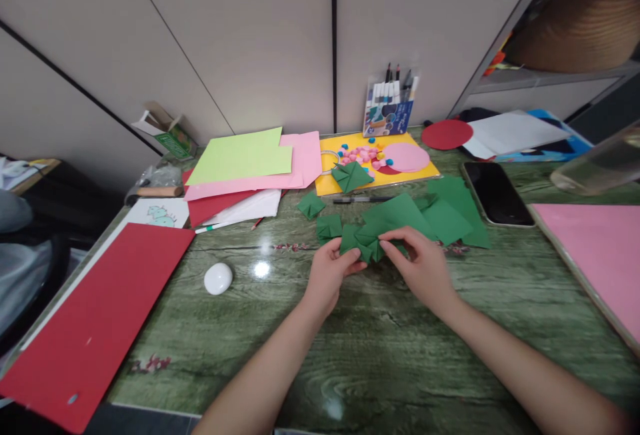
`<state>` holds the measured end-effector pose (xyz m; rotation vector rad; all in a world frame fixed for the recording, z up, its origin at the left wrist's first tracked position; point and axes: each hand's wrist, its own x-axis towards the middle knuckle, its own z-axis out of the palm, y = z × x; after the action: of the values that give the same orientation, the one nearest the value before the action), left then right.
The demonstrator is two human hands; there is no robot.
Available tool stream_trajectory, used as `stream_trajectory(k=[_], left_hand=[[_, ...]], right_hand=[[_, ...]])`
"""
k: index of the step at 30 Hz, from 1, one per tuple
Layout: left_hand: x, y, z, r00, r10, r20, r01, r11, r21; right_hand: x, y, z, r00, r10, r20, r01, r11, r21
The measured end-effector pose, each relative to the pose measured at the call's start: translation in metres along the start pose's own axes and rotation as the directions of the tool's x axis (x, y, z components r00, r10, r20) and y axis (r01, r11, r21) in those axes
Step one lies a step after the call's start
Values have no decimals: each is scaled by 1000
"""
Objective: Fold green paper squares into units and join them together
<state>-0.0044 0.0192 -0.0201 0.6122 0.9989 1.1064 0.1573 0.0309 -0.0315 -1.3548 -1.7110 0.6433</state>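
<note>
With my left hand (329,274) I am pinching the left side of a folded green paper (354,238), the thumb on top and the fingers underneath. The grip of my right hand (426,274) is also closed: its thumb and forefinger pinch the right side of the same paper. I hold this paper near the middle of the desk (380,368), in front of some flat green sheets (453,222). Just beside it, to the left, is one folded green piece (329,227), and a little farther lies a smaller one (311,206). A black pen (364,200) lies behind them, before the yellow sheet (327,186) with small pink balls (363,154). To my right there is a phone (497,193); to my left, a white round object (218,278) and a big red sheet (100,328).
</note>
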Motion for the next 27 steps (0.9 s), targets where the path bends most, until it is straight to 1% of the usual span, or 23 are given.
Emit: stream_trajectory(k=[3,7,12,20,23,27], left_hand=[[0,0,-1,1000,-3,-1,3,1000,-14],[0,-1,1,1000,-4,-5,4,999,34],[-1,0,3,1000,0,-7,0,997,81],[0,-2,2,1000,6,9,-7,995,96],[-1,-1,2,1000,7,-1,-6,994,111],[-1,-2,2,1000,11,-10,-10,997,82]], right_hand=[[-1,-2,-1,999,-29,25,29,1000,-11],[-3,-7,-3,999,-51,16,52,997,-55],[-4,-7,-2,1000,-10,-24,9,999,-46],[-6,-7,1,1000,13,21,-13,1000,-16],[-7,-7,2,996,70,47,-72,997,38],[-6,-5,5,973,207,101,-225,948,224]])
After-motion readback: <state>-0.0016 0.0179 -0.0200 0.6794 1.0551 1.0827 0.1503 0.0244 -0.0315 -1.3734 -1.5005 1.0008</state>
